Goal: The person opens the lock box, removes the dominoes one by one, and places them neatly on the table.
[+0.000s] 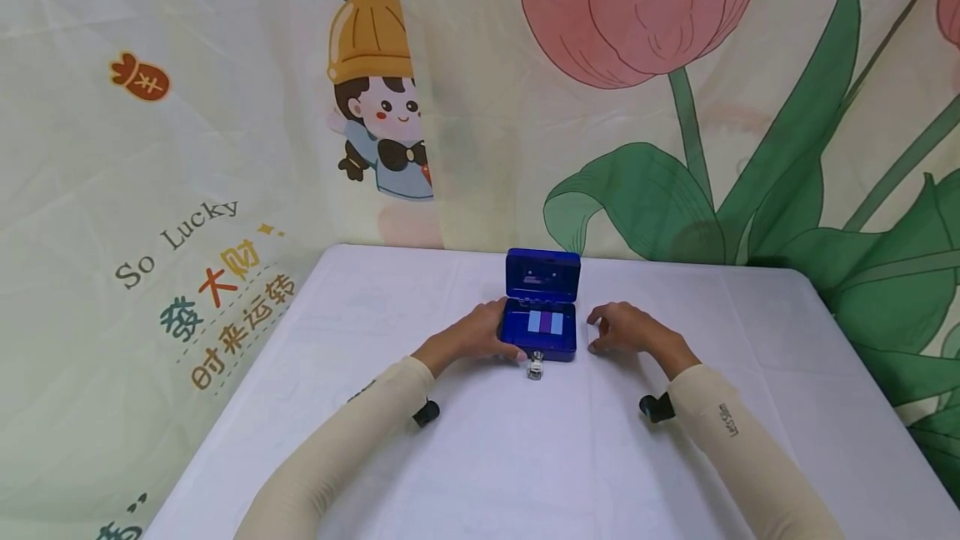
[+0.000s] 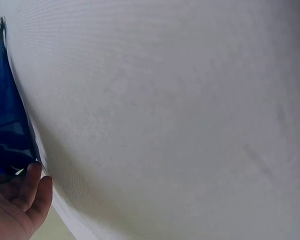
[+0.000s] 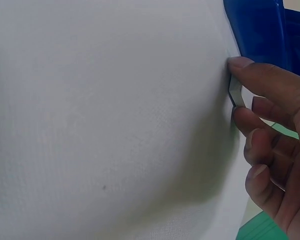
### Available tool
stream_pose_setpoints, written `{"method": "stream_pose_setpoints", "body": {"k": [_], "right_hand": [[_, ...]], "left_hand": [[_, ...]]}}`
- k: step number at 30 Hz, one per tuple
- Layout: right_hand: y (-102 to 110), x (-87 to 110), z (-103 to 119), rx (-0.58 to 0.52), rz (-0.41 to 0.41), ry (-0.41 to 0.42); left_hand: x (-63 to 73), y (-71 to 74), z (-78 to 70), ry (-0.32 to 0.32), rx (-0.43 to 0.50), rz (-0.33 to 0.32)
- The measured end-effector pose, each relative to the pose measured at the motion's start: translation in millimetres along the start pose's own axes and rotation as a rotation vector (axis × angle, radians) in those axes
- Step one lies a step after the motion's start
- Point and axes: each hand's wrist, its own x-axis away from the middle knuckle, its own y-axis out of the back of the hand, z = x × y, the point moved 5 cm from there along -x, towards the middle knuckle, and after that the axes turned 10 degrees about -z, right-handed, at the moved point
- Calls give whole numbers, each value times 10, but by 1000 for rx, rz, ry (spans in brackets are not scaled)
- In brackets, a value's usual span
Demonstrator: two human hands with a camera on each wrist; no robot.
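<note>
A blue metal cash box [image 1: 538, 352] stands on the table with its lid [image 1: 543, 275] raised. Inside it lie light blue strips [image 1: 534, 321] with a purple strip [image 1: 545, 322] between them. My left hand [image 1: 480, 332] holds the box by its left side, thumb at the front corner; the left wrist view shows its fingertips at the box's edge. To the right of the box, my right hand [image 1: 626, 327] pinches a small flat pale piece [image 3: 235, 92] between thumb and finger, close over the table. Keys [image 1: 535, 367] hang at the front of the box.
A white cloth covers the table [image 1: 480, 457]. Behind it hangs a printed curtain [image 1: 480, 107] with a cartoon figure and tulips. A black wrist camera [image 1: 657, 408] sits under the right sleeve, another [image 1: 427, 413] under the left.
</note>
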Motion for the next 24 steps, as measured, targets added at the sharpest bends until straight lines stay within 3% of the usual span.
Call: {"method": "stream_pose_setpoints", "body": {"k": [15,24], "right_hand": [[-7,19,-19,-9,13,-18],[4,15,-5,-4,11,15]], "left_hand": [[-4,-10,-6,18,-12,6],[8,12,-9,36,-24,0]]}}
